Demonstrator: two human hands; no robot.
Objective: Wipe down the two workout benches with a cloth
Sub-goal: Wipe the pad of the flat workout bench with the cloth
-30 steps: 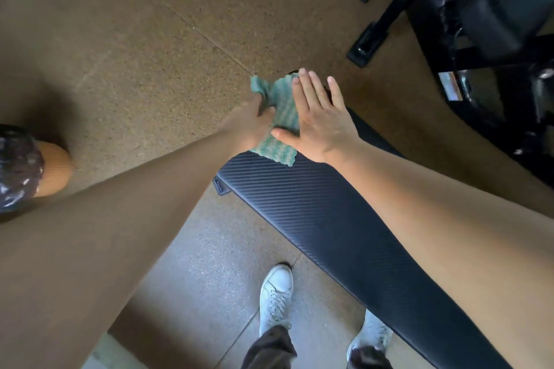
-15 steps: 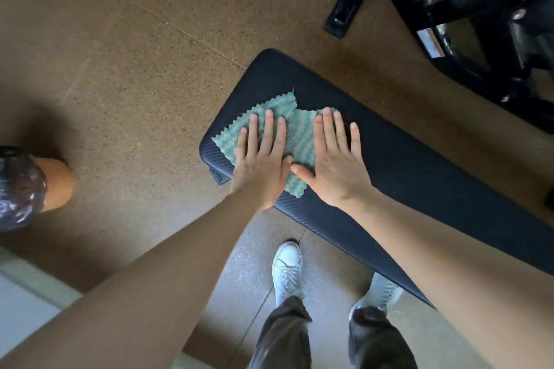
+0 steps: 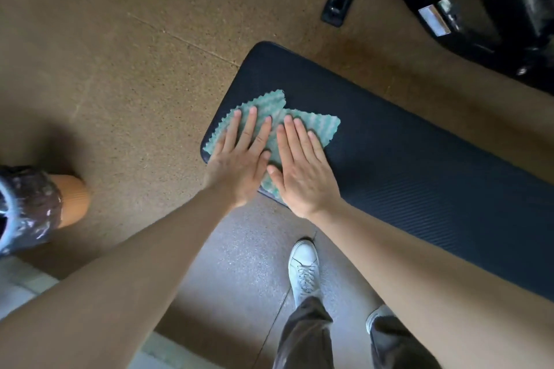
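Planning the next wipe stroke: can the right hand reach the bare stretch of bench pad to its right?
Probably yes: the right hand lies flat on the cloth on the bench, and bare pad runs on beside it with nothing between.

We press the green cloth point(image 3: 314, 126) flat on the near-left end of the dark bench point(image 3: 419, 165), our left hand point(image 3: 239, 165) and right hand point(image 3: 302, 177) side by side, fingers straight. A white shoe point(image 3: 304, 266) stands on the brown floor point(image 3: 135, 69) below.
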